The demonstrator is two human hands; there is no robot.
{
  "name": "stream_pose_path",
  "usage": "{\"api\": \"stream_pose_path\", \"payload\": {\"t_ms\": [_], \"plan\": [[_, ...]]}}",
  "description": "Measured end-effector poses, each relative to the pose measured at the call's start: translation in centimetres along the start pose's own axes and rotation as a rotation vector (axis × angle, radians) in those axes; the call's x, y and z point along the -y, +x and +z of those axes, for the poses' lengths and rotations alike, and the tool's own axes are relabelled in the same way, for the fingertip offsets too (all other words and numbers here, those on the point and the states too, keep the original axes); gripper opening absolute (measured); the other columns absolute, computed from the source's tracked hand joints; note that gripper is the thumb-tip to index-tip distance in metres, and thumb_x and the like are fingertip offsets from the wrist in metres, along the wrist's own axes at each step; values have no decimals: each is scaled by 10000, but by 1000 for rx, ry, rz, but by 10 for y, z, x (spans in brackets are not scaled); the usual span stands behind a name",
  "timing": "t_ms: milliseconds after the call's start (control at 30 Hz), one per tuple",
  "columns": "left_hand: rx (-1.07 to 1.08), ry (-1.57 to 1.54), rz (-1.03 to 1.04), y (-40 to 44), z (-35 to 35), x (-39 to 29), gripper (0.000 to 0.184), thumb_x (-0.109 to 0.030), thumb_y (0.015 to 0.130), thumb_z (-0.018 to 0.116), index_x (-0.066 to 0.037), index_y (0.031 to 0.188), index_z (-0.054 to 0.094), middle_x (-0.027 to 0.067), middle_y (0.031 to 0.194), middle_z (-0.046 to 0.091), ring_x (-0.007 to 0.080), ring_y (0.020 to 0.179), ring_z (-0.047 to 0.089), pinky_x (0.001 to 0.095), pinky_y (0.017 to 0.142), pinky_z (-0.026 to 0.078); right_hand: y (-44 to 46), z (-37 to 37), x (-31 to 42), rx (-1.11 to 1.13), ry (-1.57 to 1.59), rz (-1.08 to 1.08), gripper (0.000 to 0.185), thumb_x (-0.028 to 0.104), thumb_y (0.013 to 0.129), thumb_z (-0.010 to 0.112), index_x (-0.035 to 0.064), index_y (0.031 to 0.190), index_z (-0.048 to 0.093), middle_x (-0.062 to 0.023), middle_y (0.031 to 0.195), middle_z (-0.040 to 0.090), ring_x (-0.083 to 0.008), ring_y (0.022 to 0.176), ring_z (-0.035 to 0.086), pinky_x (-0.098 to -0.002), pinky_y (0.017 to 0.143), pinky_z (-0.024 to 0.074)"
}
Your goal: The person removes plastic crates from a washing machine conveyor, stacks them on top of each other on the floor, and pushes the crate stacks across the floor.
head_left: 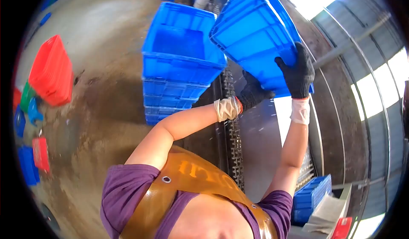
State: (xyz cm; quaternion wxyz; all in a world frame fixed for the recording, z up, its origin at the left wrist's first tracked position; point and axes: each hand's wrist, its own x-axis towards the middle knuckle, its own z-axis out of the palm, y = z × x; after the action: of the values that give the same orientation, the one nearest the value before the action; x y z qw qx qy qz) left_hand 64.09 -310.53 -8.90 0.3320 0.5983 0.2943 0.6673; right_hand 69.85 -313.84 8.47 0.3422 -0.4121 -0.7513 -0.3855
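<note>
I hold a blue plastic crate (255, 37) up and tilted, both hands on its near end. My left hand (254, 92), in a dark knitted glove over a pale cuff, is at its lower edge; part of its fingers is hidden. Higher up on the right, my right hand (298, 71) presses against the crate's side with thumb and fingers apart around it. Left of the held crate stands a stack of blue crates (174, 90), its top one open upward. Below the crate runs a conveyor with a chain (235, 147) along its side.
Red crates (53, 73) stand stacked on the wet floor at far left, near green and blue containers. A white bucket (202, 1) is behind the stack. Another blue crate (310, 196) sits at lower right. Metal rails (375, 75) run along the right side.
</note>
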Motion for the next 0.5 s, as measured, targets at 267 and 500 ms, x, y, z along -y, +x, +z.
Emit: {"api": "stream_pose_path", "payload": {"t_ms": [267, 500], "plan": [[136, -680, -338, -21, -179, -4, 415, -181, 737, 671, -25, 1070, 478, 108, 1052, 530, 193, 877, 548, 342, 761, 466, 47, 109, 124, 329, 237, -194, 569, 279, 601, 742, 161, 1105, 505, -102, 954, 580, -292, 873, 577, -402, 722, 470], [178, -606, -952, -88, -246, 17, 225, -232, 829, 595, -76, 967, 509, 23, 813, 547, 128, 668, 550, 276, 573, 486, 65, 145, 153, 377, 232, -204, 580, 275, 634, 737, 145, 1142, 490, -124, 1030, 570, -310, 935, 559, -410, 769, 459]]}}
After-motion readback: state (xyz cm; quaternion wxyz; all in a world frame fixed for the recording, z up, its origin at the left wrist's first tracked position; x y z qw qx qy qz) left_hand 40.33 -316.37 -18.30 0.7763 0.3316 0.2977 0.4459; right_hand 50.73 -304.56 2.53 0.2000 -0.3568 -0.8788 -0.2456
